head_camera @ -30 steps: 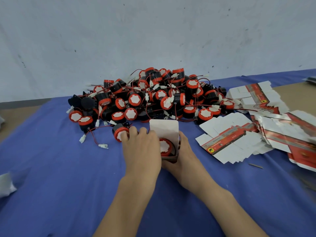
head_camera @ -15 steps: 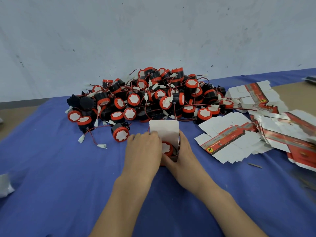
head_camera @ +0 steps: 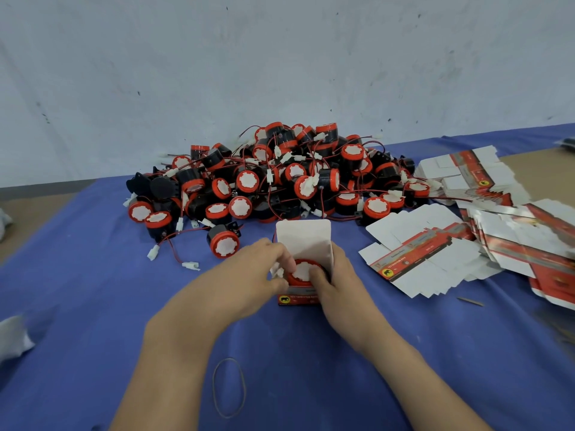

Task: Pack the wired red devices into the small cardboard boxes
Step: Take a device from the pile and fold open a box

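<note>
**Device sits in the open box**

On the blue cloth (head_camera: pixel 93 306), before the pile (head_camera: pixel 280 181) and beside the flat cartons (head_camera: pixel 435 253), the right hand (head_camera: pixel 342 287) grips the box (head_camera: pixel 303 241). The left hand (head_camera: pixel 245 281) pinches the device (head_camera: pixel 303 272) inside. A band (head_camera: pixel 228 359) lies nearer.

close head view, down onto table (head_camera: pixel 77 306)

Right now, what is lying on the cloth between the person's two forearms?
A thin rubber band, a loose loop flat on the blue cloth, nearer the left forearm than the right forearm. The head view shows it.
</note>
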Demonstrator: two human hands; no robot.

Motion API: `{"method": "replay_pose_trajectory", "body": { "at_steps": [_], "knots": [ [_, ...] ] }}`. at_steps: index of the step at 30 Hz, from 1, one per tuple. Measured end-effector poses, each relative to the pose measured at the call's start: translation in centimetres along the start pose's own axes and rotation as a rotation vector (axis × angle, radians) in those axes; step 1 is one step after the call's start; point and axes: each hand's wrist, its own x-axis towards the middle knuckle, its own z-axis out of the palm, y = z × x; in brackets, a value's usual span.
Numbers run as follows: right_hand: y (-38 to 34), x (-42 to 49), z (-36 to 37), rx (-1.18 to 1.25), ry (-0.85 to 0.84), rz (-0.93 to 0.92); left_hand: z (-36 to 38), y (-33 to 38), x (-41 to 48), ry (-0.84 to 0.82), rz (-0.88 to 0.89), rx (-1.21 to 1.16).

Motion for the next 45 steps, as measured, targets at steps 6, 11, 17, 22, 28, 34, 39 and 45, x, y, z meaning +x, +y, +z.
{"method": "replay_pose_trajectory", "body": {
  "at_steps": [6, 11, 17, 22, 28, 34, 39, 45],
  "knots": [
    [-0.1, -0.2, -0.1, -0.027, -0.01, -0.022, 1.3, -0.4, 0.8, 0.118, -0.115, 0.049],
    [-0.1, -0.2, -0.1, -0.02, 0.016, -0.009, 1.5, -0.6, 0.8, 0.154, -0.111, 0.053],
    [0.1, -0.2, -0.1, 0.017, 0.033, 0.001, 0.8, -0.6, 0.5, 0.07, -0.155, 0.093],
    [0.1, -0.2, 0.0, 0.02, 0.018, -0.005, 0.5, -0.6, 0.5, 0.085, -0.183, 0.097],
    [0.2, -0.1, -0.1, 0.019, 0.022, -0.007, 1.5, 0.0, 0.7, 0.232, -0.145, 0.221],
    [0.2, -0.2, -0.1, -0.001, 0.025, -0.005, 1.7, 0.8, 1.1, 0.233, -0.21, 0.307],
    [-0.3, -0.3, -0.2, -0.003, 0.013, 0.012, 1.1, 0.1, 1.4, 0.058, -0.172, 0.264],
    [-0.3, 0.0, -0.5, 0.021, -0.006, 0.016, 0.0, -1.4, 0.9, 0.226, -0.05, -0.373]
  ]
}}
